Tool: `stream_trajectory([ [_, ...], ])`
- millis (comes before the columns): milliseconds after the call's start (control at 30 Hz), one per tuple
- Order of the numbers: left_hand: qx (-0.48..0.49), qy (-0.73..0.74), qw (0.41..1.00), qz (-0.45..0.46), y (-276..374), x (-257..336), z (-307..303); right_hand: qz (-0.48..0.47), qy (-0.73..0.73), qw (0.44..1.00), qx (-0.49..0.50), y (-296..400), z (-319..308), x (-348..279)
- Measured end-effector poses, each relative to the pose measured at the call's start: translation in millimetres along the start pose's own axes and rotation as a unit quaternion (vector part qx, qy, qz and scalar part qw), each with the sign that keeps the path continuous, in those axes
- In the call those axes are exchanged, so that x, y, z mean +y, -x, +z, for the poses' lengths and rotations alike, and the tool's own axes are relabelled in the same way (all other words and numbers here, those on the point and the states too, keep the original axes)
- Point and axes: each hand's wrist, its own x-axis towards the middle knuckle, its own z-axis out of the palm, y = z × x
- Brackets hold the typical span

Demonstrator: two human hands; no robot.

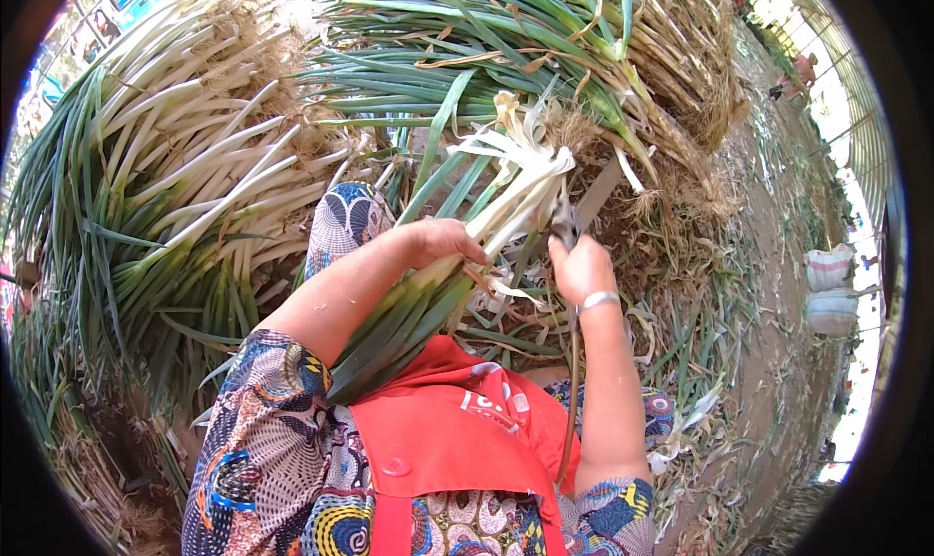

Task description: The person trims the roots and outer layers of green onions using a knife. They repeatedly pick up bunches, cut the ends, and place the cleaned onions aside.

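My left hand [446, 242] is closed around a bundle of large green onions [503, 217], its fingertips at the pale stalks. Their green leaves [408, 322] trail down across my lap under the forearm. Loose white outer skins [536, 155] flare at the far end of the bundle. My right hand [584, 268] grips what looks like an air blow gun [563, 220], its nozzle up beside the white ends. From this hand a thin brown hose [573, 395] runs down toward my red apron [452, 439].
A heap of onions with clean white stalks [211, 140] lies to the left. Ahead is a pile of rooty, unpeeled onions [657, 67]. Peeled skins and leaf scraps [678, 322] litter the ground at right. Two filled sacks [832, 290] stand farther right.
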Motion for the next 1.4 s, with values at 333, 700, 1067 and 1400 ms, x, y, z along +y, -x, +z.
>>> stream_trajectory([
  [333, 0.017, 0.014, 1.0, 0.014, 73, -1, 9, -0.068, -0.144, 0.986, -0.039, 128, -2, 9],
  [700, 0.035, 0.005, 0.999, 0.032, 75, -44, 26, 0.006, -0.076, 0.996, 0.045, 54, 47, 31],
  [1067, 0.075, -0.074, 0.994, 0.038, 58, -67, 21, -0.027, -0.023, 0.999, -0.006, 89, 15, -5],
  [1400, 0.061, -0.104, 0.992, 0.04, 66, -54, 21, -0.066, -0.067, 0.995, -0.016, 125, 15, 1],
])
